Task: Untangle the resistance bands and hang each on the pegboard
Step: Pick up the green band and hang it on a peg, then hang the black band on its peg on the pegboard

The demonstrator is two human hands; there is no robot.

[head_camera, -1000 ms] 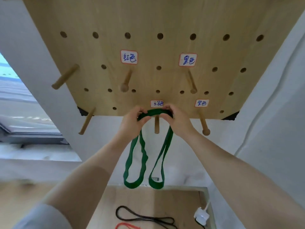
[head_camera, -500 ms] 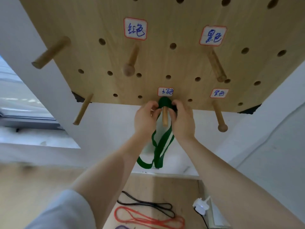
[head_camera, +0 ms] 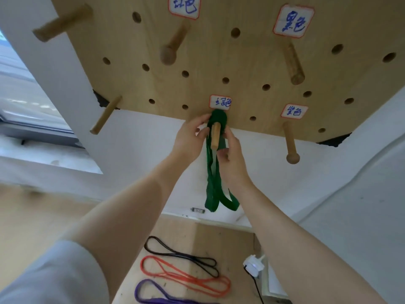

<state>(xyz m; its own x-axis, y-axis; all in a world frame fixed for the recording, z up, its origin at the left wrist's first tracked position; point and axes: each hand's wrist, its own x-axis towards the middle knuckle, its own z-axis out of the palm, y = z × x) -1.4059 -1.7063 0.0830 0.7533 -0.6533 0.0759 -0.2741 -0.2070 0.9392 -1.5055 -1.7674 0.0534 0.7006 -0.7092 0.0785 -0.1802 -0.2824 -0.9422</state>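
A green resistance band (head_camera: 213, 183) hangs doubled over a short wooden peg (head_camera: 215, 137) at the bottom middle of the wooden pegboard (head_camera: 252, 62), under a white label. My left hand (head_camera: 189, 139) pinches the band at the peg's left side. On the right, my right hand (head_camera: 230, 154) holds the band just below the peg. Its two loops dangle down between my forearms. On the wooden table below lie a black band (head_camera: 182, 255), a red band (head_camera: 186, 275) and a purple band (head_camera: 153, 297).
More pegs stick out of the pegboard: one at lower right (head_camera: 290, 143), two higher up (head_camera: 173, 47) (head_camera: 293, 64), two on the left (head_camera: 105, 116) (head_camera: 61, 24). A white plug (head_camera: 254, 265) with a black cable lies at the table's right edge. White walls surround the board.
The band went from stretched between my hands in front of the peg to looped over it. My hands closed in beside the peg; the view tilted down and nearer, showing more of the table.
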